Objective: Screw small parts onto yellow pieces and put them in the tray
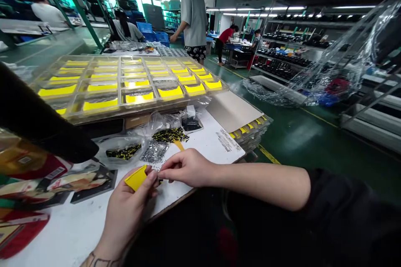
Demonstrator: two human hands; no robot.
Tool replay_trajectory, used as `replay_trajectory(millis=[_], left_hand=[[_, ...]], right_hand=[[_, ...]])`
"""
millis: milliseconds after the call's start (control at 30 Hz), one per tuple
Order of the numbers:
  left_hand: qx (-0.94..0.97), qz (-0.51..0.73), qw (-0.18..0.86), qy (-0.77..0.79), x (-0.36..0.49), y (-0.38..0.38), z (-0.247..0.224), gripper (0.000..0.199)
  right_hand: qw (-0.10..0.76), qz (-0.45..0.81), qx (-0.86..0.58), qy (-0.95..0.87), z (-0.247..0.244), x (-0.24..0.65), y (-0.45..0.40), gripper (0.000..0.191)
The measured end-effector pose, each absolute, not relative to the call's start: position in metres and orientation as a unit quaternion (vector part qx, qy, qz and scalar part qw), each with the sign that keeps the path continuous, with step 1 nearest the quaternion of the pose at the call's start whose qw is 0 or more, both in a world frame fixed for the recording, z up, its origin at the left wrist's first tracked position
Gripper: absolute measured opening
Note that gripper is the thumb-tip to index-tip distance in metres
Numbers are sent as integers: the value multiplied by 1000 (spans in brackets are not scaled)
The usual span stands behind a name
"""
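Observation:
My left hand (130, 202) is closed round a small yellow plastic piece (136, 178), thumb across its right end. The fingers of my right hand (184, 169) are pinched together close to that end; whatever is between them is too small to make out. Just beyond my hands, a heap of small black and yellow parts (171, 134) lies on the white table (216, 150). Near it are a pile of tiny silvery parts (155, 152) and a clear bag (125, 150) with more black and yellow bits inside.
A compartmented clear tray (123, 110) of yellow pieces stands raised behind the parts. More trays (250, 127) are stacked right, under a grey board (233, 110). A dark cylindrical arm (46, 121) juts in from the left above food packets (31, 183). A person (194, 16) stands beyond.

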State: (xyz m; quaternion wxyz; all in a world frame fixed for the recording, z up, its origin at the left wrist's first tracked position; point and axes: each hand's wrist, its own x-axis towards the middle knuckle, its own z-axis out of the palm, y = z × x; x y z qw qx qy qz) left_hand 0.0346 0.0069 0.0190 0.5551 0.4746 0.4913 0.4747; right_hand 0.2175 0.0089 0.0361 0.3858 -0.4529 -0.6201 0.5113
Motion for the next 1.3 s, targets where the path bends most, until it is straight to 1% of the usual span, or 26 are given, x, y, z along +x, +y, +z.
replay_trajectory(millis=[67,133,200,267,367,467,567,633,733,900,1300], left_hand=[[474,456,572,490,33,11,19,53],[484,440,562,505,26,15,15,52],[484,450,558,501,16,17,9,47],[468,461,582,479,7,16,3,42],[488,448,573,482,-2,13,-2,39],[550,418,553,466,-4,10,-2,34],[593,412,532,442,-4,9,0,26],[604,423,532,416,-4,9,1,23],[611,428,532,401,-3,8,-1,22],[620,422,531,394,-5,5,-5,24],[633,417,523,391,-4,7,-4,24]], right_hand=[[401,500,-454,-619,36,216,12,29],[407,495,-457,-617,36,214,16,22],[409,503,-458,-608,37,212,22,17],[415,522,-458,-587,40,210,29,18],[425,556,-454,-551,46,207,41,20],[396,602,-440,-537,49,201,48,19],[351,648,-430,-521,46,193,46,25],[337,668,-431,-503,44,188,43,29],[323,678,-445,-487,41,185,41,32],[297,682,-458,-487,38,186,42,28],[306,701,-448,-462,35,183,39,23]])
